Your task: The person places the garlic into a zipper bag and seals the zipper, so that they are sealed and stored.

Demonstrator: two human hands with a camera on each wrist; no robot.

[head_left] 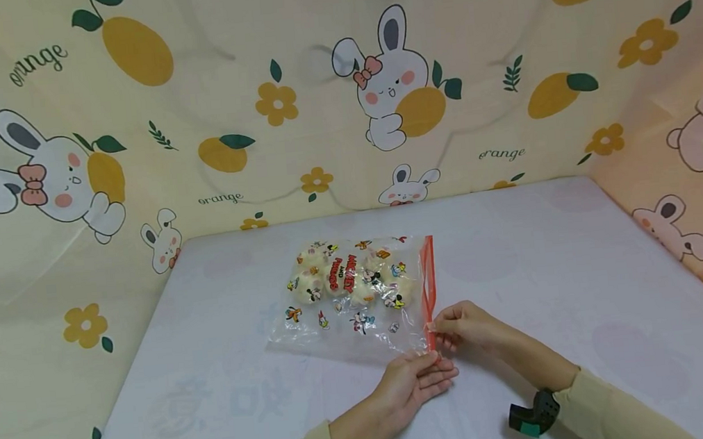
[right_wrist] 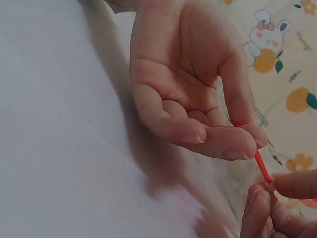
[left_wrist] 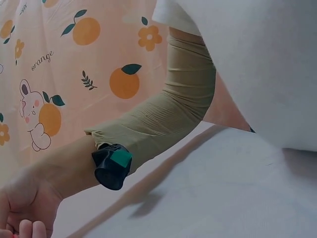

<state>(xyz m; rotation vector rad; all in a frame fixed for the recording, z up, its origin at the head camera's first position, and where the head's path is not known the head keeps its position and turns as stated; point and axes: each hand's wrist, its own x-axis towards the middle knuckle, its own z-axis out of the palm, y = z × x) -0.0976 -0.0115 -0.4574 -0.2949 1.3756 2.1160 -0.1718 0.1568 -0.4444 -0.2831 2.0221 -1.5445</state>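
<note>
A clear zip bag (head_left: pixel 347 317) with printed cartoon figures lies on the table in the head view. Inside it are several pale, roundish things (head_left: pixel 311 289) whose kind I cannot tell. Along its right edge runs a red zip strip (head_left: pixel 430 268), which bows apart in the middle. My left hand (head_left: pixel 404 389) pinches the strip's near end between thumb and fingers, palm partly turned up. Just above it, my right hand (head_left: pixel 474 327) pinches the strip with thumb and index finger. The right wrist view shows the right hand (right_wrist: pixel 190 79) close up, and the left hand (right_wrist: pixel 287 213) beneath.
A pale table (head_left: pixel 216 398) spreads around the bag. Cloth walls (head_left: pixel 317 111) printed with rabbits and oranges enclose its back and sides. A black wrist device (head_left: pixel 534 413) with a green patch sits on the right forearm.
</note>
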